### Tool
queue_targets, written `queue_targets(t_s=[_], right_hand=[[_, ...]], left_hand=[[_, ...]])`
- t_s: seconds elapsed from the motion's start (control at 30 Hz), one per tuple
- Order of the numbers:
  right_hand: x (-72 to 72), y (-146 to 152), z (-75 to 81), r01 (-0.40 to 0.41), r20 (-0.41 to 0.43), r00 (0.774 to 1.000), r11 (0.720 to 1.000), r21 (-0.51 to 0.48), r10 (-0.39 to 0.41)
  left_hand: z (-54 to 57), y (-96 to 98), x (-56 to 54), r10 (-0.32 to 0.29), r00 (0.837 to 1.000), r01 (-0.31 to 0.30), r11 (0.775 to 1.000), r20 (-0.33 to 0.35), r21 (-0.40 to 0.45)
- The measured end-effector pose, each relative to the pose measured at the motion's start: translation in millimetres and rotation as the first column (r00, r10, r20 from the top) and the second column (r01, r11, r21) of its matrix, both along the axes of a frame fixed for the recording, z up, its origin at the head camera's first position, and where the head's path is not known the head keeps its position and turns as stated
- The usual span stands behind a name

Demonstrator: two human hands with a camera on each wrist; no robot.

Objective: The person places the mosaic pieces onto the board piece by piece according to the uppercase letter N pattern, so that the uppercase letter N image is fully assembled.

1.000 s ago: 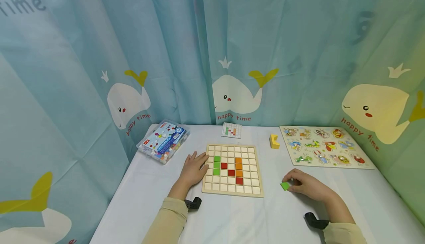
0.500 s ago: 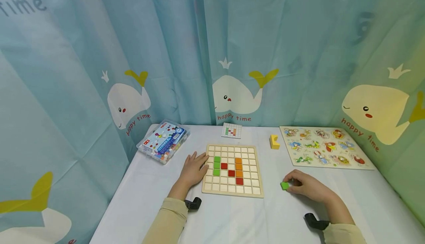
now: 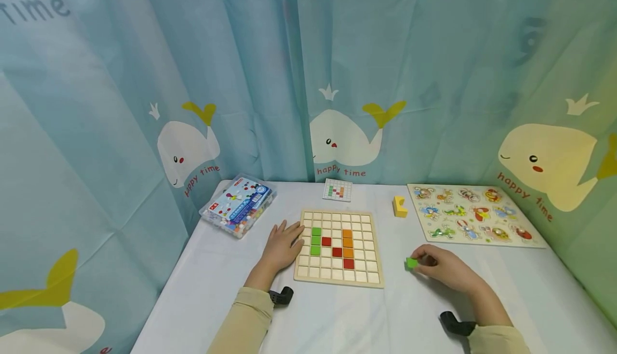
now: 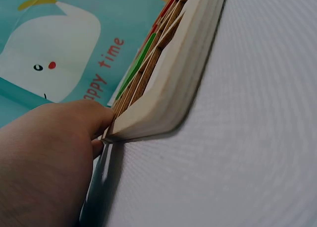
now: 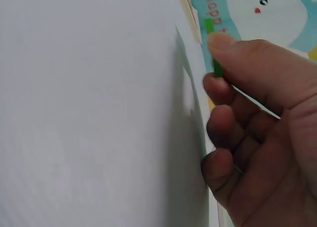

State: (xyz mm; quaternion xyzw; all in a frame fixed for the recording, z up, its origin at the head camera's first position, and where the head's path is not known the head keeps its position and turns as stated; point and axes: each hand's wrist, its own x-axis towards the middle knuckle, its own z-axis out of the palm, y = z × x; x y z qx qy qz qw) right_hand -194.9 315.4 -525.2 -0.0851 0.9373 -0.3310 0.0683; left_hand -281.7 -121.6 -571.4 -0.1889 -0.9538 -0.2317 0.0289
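Observation:
A wooden grid board (image 3: pixel 339 283) lies mid-table, with green tiles (image 3: pixel 315 240) in a column at left, an orange column (image 3: pixel 348 243) at right and red tiles (image 3: pixel 337 252) stepping diagonally between. My left hand (image 3: pixel 281 247) rests with extended fingers at the board's left edge; the left wrist view has its thumb on the board's rim (image 4: pixel 176 88). To the right of the board, my right hand (image 3: pixel 448 267) pinches a green square tile (image 3: pixel 411 263) between thumb and index finger. In the right wrist view this tile (image 5: pixel 209 25) appears edge-on, the other fingers curled below.
Behind the board lies a small pattern card (image 3: pixel 337 189) showing a similar coloured grid. A yellow notched block (image 3: pixel 399 207) sits beside an insect puzzle board (image 3: pixel 469 215) at back right. At back left is a clear plastic box (image 3: pixel 238 205) of small coloured pieces. Curtains (image 3: pixel 250 75) surround the table.
The green tile in my right hand has been turned between the fingertips and has risen slightly. My left hand stays at the board's edge, and the tiles on the board are unchanged.

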Motion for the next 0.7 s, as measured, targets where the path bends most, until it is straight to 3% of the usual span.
queue_targets(t_s=[0.33,0.7], right_hand=[[-6.2,-28,11.7,-0.067,-0.097,0.993,0.997,-0.029,0.063],[-15.4,-70,23.3,-0.192,-0.164,0.969,0.981,-0.029,0.185]], left_hand=[[-0.5,-0.1,-0.6,0.000,1.000,0.000,1.000,0.006,-0.002],[-0.8,0.3,-1.3,0.006,1.000,-0.006,1.000,0.012,-0.005]])
